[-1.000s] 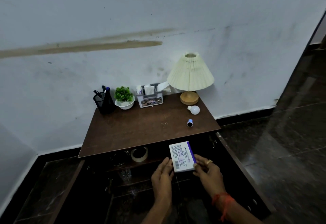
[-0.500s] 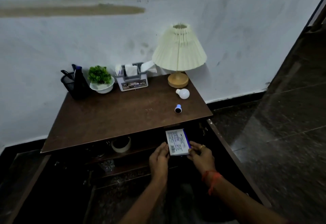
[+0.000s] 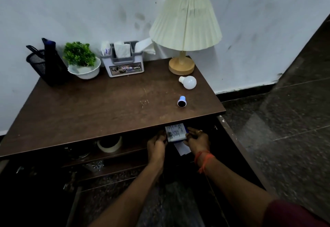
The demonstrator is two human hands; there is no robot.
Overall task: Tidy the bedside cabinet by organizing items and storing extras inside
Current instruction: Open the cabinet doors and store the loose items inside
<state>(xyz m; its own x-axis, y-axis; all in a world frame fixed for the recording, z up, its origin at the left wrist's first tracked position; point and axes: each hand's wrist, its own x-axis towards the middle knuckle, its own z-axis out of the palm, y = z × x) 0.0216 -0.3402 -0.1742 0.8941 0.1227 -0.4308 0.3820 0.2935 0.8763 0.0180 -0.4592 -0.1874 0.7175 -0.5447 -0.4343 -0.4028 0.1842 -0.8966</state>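
Left hand (image 3: 157, 143) reaching forward, gripping left edge of box (image 3: 175, 133). Right hand (image 3: 197, 140) reaching alongside, clasping right edge, fingers curling round it. Box sitting half hidden under front lip of cabinet top (image 3: 107, 105), inside open cabinet.

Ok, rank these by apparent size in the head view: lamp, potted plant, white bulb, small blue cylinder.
Largest to smallest:
lamp
potted plant
white bulb
small blue cylinder
No close calls.
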